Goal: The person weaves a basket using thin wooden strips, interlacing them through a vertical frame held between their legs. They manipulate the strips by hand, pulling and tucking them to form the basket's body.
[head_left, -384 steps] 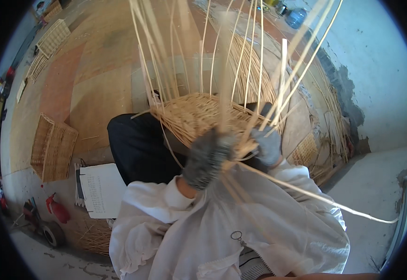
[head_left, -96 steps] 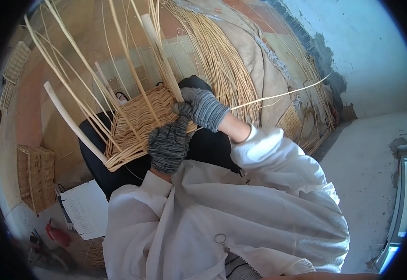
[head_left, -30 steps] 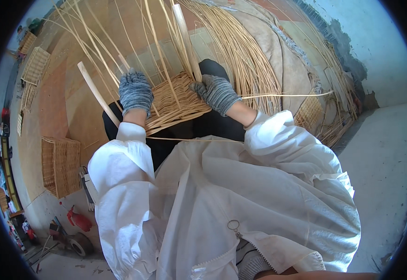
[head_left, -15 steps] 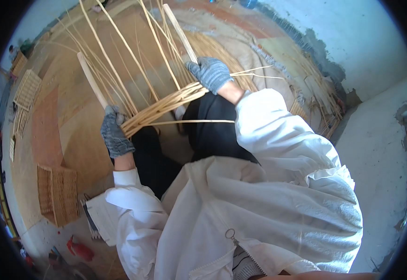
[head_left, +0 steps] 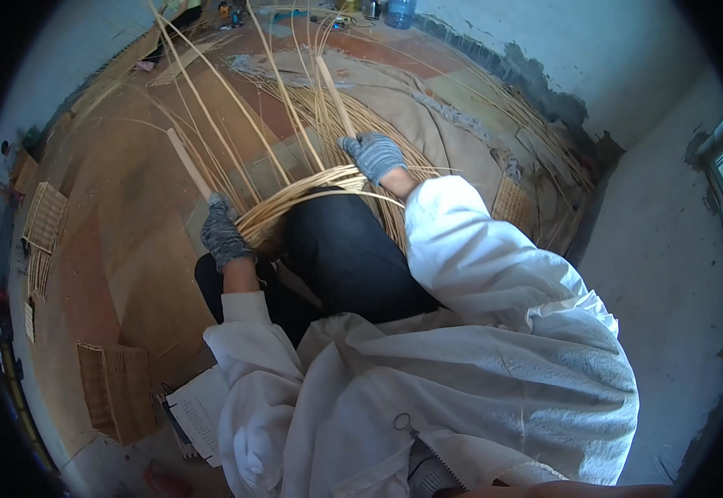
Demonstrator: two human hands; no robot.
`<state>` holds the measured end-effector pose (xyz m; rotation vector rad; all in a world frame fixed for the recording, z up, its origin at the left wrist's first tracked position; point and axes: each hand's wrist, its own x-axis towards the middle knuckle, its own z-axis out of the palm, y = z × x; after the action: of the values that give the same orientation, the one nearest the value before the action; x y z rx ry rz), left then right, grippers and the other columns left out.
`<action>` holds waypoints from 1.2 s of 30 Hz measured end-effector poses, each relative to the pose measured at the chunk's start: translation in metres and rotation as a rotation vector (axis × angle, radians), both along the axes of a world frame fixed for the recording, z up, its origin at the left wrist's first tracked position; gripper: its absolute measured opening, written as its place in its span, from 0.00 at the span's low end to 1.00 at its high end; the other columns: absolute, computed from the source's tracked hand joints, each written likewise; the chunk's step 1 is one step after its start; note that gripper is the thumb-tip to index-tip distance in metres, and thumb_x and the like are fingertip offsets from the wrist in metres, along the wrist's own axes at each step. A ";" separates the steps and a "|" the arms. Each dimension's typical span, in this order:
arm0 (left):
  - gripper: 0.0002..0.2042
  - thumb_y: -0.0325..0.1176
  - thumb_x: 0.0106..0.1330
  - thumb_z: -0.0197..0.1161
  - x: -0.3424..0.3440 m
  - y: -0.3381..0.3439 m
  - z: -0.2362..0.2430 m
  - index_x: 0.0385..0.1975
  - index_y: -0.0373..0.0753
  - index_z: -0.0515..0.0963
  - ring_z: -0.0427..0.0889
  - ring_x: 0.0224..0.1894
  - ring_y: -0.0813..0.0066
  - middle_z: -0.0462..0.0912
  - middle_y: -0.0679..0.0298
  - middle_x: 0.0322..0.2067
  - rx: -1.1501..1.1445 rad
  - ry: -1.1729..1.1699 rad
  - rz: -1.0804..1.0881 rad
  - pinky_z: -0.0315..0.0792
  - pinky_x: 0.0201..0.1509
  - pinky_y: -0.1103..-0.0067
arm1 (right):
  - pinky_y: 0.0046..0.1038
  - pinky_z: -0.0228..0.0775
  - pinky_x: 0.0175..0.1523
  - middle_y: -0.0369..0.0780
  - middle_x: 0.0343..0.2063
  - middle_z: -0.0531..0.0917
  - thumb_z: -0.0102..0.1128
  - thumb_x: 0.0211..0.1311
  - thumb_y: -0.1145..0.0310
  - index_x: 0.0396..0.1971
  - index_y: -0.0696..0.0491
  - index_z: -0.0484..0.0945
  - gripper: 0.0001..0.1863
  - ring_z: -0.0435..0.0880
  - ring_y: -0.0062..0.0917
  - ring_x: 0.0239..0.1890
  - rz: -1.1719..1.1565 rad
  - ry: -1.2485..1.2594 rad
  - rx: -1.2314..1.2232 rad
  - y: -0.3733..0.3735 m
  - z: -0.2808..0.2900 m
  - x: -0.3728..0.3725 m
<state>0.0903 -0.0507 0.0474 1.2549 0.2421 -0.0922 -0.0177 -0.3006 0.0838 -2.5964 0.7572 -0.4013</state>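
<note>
A partly woven wicker panel (head_left: 303,189) lies across my raised knee (head_left: 340,241), its band of pale willow rods bent over the dark trouser leg. My left hand (head_left: 225,231), in a grey knit glove, grips the left end of the band at the foot of a thick peeled stick (head_left: 187,160). Gloved the same way, my right hand (head_left: 374,156) closes round the right end, beside a second thick stick (head_left: 334,95). Thin upright rods (head_left: 237,108) rise from the band and fan away from me. The hands cover both corners of the weave.
Beyond the right hand, long loose rods (head_left: 415,162) lie on a crumpled brown cloth (head_left: 378,79). A wicker basket (head_left: 116,390) and an open notebook (head_left: 199,411) are at lower left. More woven pieces (head_left: 46,217) stand along the left, with a rough wall (head_left: 627,66) at right.
My knee has risen under the panel, and the band now curves over it. Both hands keep hold of its ends. The left hand shifted slightly right; the view tilted toward the far floor.
</note>
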 end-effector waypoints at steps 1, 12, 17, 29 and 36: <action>0.19 0.45 0.61 0.59 0.002 0.001 0.002 0.35 0.31 0.77 0.73 0.26 0.74 0.77 0.62 0.26 -0.009 0.000 0.003 0.68 0.29 0.78 | 0.41 0.67 0.42 0.54 0.27 0.79 0.44 0.58 0.43 0.29 0.60 0.79 0.31 0.78 0.46 0.33 -0.004 -0.050 -0.021 -0.002 -0.001 0.000; 0.10 0.33 0.64 0.54 -0.002 0.080 0.076 0.38 0.32 0.74 0.73 0.28 0.77 0.74 0.65 0.25 0.793 -0.777 0.218 0.68 0.31 0.83 | 0.40 0.67 0.34 0.50 0.22 0.78 0.47 0.60 0.48 0.23 0.56 0.77 0.25 0.78 0.44 0.28 0.153 -0.222 0.114 0.079 0.070 -0.001; 0.18 0.37 0.66 0.47 -0.132 0.014 0.050 0.52 0.34 0.66 0.73 0.51 0.62 0.75 0.56 0.46 1.045 -1.184 -0.164 0.52 0.65 0.65 | 0.35 0.67 0.33 0.48 0.20 0.77 0.44 0.65 0.57 0.25 0.57 0.76 0.19 0.76 0.43 0.27 0.423 -0.387 0.370 0.117 0.035 -0.035; 0.20 0.51 0.64 0.48 -0.133 0.082 0.013 0.28 0.38 0.73 0.75 0.22 0.71 0.74 0.64 0.18 0.225 -0.663 -0.187 0.66 0.48 0.70 | 0.34 0.64 0.49 0.41 0.40 0.76 0.64 0.45 0.52 0.45 0.57 0.73 0.30 0.71 0.36 0.43 0.499 -0.613 -0.343 0.087 -0.034 -0.119; 0.31 0.45 0.61 0.58 -0.122 0.124 0.031 0.55 0.26 0.60 0.71 0.16 0.81 0.73 0.66 0.20 -0.546 -0.440 -0.174 0.69 0.15 0.90 | 0.38 0.66 0.46 0.38 0.32 0.79 0.66 0.40 0.53 0.38 0.52 0.79 0.25 0.74 0.35 0.39 0.839 -0.574 -0.588 0.074 0.002 -0.046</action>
<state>-0.0312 0.0734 0.0782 0.7228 -0.2634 -0.0259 -0.0638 -0.2267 0.0857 -2.7528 -0.7259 -1.1223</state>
